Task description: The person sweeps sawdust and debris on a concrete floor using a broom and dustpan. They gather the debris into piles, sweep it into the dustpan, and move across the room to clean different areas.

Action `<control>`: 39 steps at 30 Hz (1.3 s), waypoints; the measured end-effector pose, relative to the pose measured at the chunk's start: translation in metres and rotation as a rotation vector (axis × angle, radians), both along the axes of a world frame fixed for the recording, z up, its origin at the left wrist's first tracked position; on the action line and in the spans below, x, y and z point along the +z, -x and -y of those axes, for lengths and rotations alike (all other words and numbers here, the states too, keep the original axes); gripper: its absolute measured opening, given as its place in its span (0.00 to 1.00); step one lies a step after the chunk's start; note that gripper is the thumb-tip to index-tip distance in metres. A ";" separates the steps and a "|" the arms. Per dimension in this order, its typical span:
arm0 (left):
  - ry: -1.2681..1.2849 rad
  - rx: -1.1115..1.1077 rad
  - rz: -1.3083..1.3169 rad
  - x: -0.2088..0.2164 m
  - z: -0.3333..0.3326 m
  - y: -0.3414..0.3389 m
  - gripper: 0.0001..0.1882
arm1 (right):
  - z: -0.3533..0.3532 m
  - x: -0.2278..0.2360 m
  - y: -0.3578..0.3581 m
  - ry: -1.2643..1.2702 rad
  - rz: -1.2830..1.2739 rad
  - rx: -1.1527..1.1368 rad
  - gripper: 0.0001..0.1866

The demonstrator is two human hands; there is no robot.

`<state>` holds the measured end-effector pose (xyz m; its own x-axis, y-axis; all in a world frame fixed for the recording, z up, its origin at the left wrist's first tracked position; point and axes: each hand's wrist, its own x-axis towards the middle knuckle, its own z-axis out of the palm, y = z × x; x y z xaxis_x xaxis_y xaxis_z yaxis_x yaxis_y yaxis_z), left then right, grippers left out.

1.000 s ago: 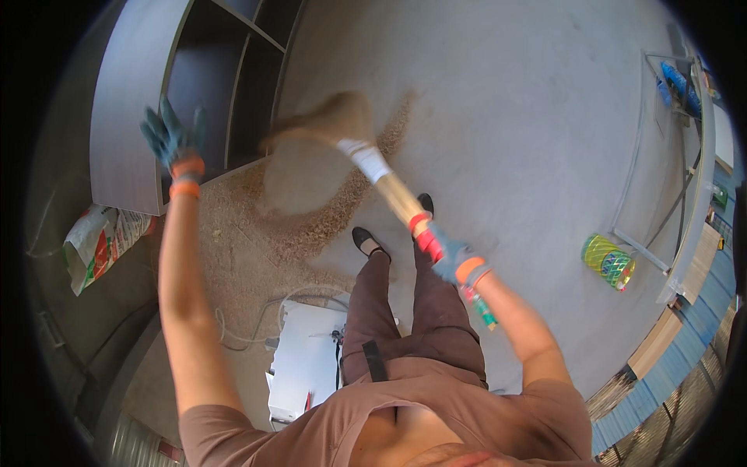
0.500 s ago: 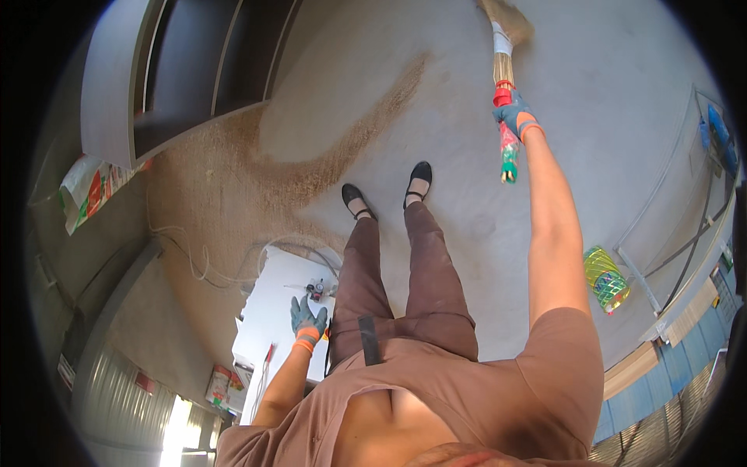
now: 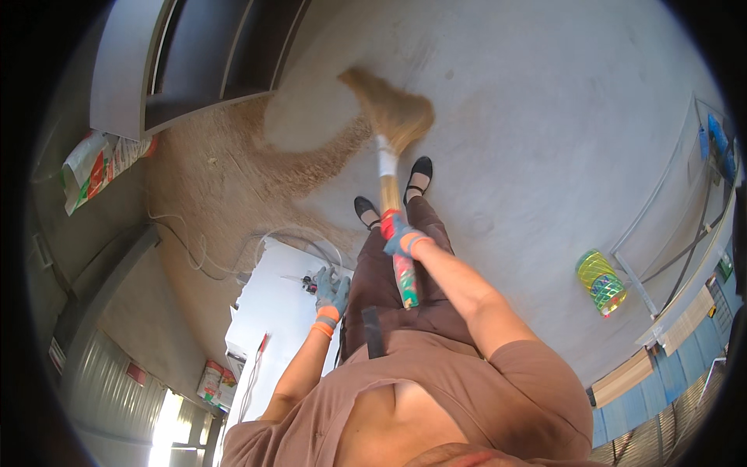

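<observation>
My right hand (image 3: 401,237), in a grey glove with an orange cuff, is closed around the handle of a straw broom (image 3: 389,173). Red and green wrapping covers the handle, and its lower end hangs over my thighs. The broom's wide bristles (image 3: 395,117) are blurred and reach the floor beyond my shoes, touching the end of a strip of brown sawdust (image 3: 307,173). At the edge of a white tabletop (image 3: 272,292), my left hand (image 3: 333,294) is gloved too, its fingers stretched out beside a small dark metal fitting (image 3: 310,283). It holds nothing that I can see.
A dark shelf unit (image 3: 210,54) stands at the far left, with a printed bag (image 3: 101,167) by its corner. A pale hose (image 3: 204,253) lies near the white table. On the right are a yellow-green mesh-patterned cylinder (image 3: 601,282) and a metal frame (image 3: 638,284).
My right hand has swung the broom from the far right toward my left and nearer my body, bringing the bristles to the sawdust. My left hand has shifted slightly right and farther away.
</observation>
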<state>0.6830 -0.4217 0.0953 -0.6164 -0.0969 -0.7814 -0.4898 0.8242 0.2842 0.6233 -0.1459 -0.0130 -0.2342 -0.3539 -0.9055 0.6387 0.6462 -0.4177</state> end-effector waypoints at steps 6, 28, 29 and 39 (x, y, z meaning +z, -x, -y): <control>0.040 0.006 -0.095 0.002 0.080 -0.013 0.31 | 0.195 -0.039 -0.022 0.231 -0.095 0.020 0.35; -0.163 0.412 0.083 0.038 0.158 -0.029 0.34 | 0.034 0.144 -0.092 -0.227 -0.347 -0.410 0.26; -0.199 0.361 -0.047 0.022 0.168 -0.041 0.34 | 0.011 0.150 -0.098 -0.220 -0.312 -0.517 0.34; -0.114 0.472 0.165 0.039 0.079 -0.099 0.25 | -0.218 0.053 -0.142 -0.431 -0.152 -1.139 0.36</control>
